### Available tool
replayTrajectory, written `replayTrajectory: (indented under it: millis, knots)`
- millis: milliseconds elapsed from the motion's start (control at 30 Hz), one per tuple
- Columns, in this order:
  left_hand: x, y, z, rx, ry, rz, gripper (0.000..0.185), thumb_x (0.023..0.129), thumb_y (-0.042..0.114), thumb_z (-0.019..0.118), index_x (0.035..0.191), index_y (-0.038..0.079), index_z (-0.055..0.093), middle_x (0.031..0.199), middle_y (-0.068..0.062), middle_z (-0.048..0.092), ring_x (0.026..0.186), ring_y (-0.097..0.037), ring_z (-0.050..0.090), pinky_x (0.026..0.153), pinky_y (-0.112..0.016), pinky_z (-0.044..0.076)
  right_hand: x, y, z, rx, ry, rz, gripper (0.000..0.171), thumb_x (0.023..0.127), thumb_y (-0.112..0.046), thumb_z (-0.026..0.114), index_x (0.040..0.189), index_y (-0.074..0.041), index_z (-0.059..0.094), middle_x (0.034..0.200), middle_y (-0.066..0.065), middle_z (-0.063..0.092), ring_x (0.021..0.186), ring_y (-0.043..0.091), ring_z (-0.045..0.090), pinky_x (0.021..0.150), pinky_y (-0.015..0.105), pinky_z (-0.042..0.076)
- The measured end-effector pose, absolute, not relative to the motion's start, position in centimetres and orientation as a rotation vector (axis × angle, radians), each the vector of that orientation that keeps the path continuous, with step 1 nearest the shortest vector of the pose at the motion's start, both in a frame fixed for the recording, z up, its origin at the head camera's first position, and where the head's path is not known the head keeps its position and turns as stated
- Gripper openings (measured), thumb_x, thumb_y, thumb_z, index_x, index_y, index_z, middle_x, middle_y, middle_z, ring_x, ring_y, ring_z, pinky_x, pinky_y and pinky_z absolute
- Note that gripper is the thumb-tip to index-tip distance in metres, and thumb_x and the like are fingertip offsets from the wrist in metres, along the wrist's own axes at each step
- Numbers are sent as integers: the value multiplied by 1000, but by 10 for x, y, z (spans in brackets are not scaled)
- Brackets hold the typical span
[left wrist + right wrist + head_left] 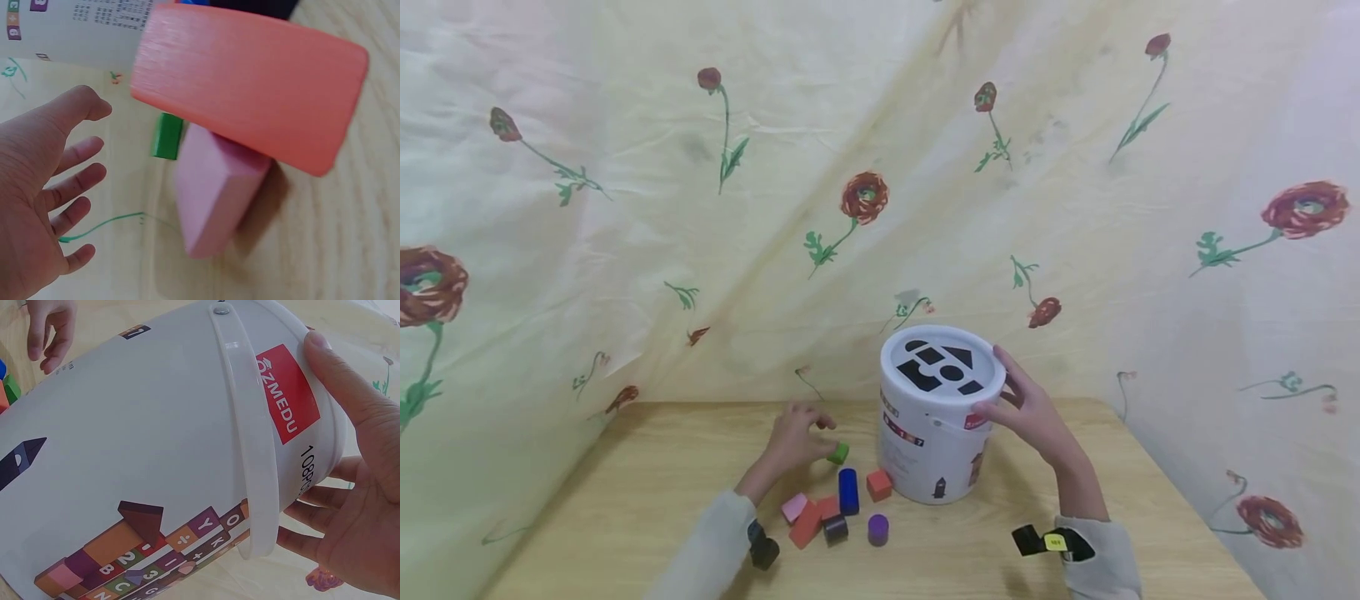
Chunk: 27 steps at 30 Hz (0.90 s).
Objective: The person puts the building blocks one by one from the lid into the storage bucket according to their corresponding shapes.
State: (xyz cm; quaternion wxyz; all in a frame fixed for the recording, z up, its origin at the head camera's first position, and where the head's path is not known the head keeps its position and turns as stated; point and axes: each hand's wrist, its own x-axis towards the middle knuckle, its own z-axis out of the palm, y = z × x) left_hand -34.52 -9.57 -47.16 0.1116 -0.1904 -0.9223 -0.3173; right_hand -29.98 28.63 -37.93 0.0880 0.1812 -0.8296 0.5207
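1. left hand (793, 442) reaches forward low, palm down, fingers (75, 181) spread and relaxed.
2. right hand (1033, 412) is raised, thumb and fingers (312, 506) curved, wrist bent.

Soft, even, warm indoor light with faint shadows and no glare. The head view is slightly soft and bends outward at its edges. In the left wrist view, the orange block (250, 87) looms close and blurred.

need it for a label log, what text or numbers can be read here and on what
"OZMEDU": white letters on the red label of the white bucket.
"108P...": black print below that label, cut off by the rim.
Letters and digits on the printed blocks: partly readable.
Print in the left wrist view: blurred.
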Motion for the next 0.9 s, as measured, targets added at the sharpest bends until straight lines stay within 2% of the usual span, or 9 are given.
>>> replayTrajectory:
  millis: [100,233,433,600,900]
  knots:
    - [-342,-98,-476,-541,-2734,-941,33,77,31,87,102,11,76,104,-3,67,114,-30,51,105,-61,36,-300,285,-380,545,-2472,1566,96,91,-24,76,165,-23,14,172,8,16,153,45,24,112,68,34]
    - [-341,-97,-479,-542,-2746,-924,36,77,33,88,102,11,75,103,-4,68,107,-29,52,102,-59,37,-302,285,-381,538,-2475,1572,97,91,-25,76,165,-23,14,172,7,16,153,45,25,112,68,34]
    - [-343,-94,-483,-548,-2784,-844,37,76,38,88,101,14,75,106,-3,66,106,-26,50,97,-53,39,-302,287,-381,530,-2480,1562,97,91,-26,77,165,-24,14,171,7,18,153,45,25,111,69,34]
    - [-345,-93,-486,-539,-2788,-802,35,74,37,89,97,16,74,104,-2,65,104,-25,48,96,-54,38,-302,286,-380,525,-2484,1565,96,91,-27,76,164,-27,15,171,7,18,153,44,24,113,69,32]
    - [-347,-89,-491,-527,-2824,-748,33,75,38,89,96,17,75,104,-1,65,103,-23,46,97,-53,38,-302,285,-378,518,-2486,1553,98,90,-26,78,165,-20,14,171,9,19,154,42,23,114,70,30]
